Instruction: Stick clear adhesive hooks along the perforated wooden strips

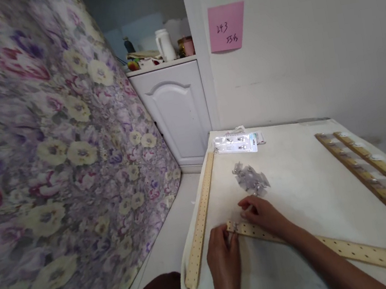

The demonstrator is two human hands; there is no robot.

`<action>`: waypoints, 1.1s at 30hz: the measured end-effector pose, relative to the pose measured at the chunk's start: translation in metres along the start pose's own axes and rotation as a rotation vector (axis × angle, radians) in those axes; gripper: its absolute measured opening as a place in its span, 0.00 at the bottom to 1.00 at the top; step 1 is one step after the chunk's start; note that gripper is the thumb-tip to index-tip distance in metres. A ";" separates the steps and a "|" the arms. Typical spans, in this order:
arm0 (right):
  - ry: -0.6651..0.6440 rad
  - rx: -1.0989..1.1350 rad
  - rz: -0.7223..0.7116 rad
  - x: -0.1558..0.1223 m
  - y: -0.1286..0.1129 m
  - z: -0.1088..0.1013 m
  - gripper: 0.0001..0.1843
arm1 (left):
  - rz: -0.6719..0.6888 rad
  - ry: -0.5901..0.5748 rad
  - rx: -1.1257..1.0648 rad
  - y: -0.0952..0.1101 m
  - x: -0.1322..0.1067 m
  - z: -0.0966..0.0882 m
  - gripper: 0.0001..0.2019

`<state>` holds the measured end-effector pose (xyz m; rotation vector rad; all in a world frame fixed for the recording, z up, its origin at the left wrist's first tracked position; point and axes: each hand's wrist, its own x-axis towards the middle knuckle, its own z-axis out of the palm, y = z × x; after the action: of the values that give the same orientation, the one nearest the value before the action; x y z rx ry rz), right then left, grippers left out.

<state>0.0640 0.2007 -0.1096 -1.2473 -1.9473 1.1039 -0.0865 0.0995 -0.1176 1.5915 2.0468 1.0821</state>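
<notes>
A long pale wooden strip with rows of small holes (366,249) lies slantwise across the near part of the table. Its left end is gripped by the fingers of my left hand (223,254), right beside a small shiny piece (234,227) on the strip. Over the strip, just right of that end, my right hand (262,212) has its thumb and fingers curled together; what is between them is too small to make out. Beyond it is a heap of small clear plastic packets with metal bits inside (251,179).
A second holed strip (201,217) runs along the table's left edge. Clear blister packs (235,144) lie at the back. Two strips bearing several shiny pieces (372,178) are on the right. A floral curtain (70,160) hangs left, and a white cabinet (180,112) stands behind.
</notes>
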 end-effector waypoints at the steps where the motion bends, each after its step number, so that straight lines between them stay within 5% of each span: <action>1: 0.018 -0.025 0.000 -0.007 0.001 -0.008 0.15 | 0.012 -0.001 -0.005 -0.001 0.000 0.000 0.09; 8: 0.045 -0.215 0.026 -0.093 0.033 -0.068 0.17 | 0.006 0.043 0.008 0.002 -0.004 -0.002 0.12; 13: 0.101 -0.325 0.050 -0.134 0.052 -0.086 0.14 | 0.018 0.035 0.010 -0.005 -0.004 0.000 0.16; 22: 0.123 -0.321 0.116 -0.135 0.038 -0.076 0.09 | -0.018 0.049 -0.066 -0.008 -0.004 0.000 0.21; 33: 0.290 -0.386 0.241 -0.116 0.024 -0.035 0.09 | -0.046 -0.015 -0.071 -0.006 -0.006 -0.004 0.22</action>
<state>0.1495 0.1113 -0.1162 -1.7772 -1.8718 0.6186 -0.0911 0.0919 -0.1204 1.5068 2.0019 1.1103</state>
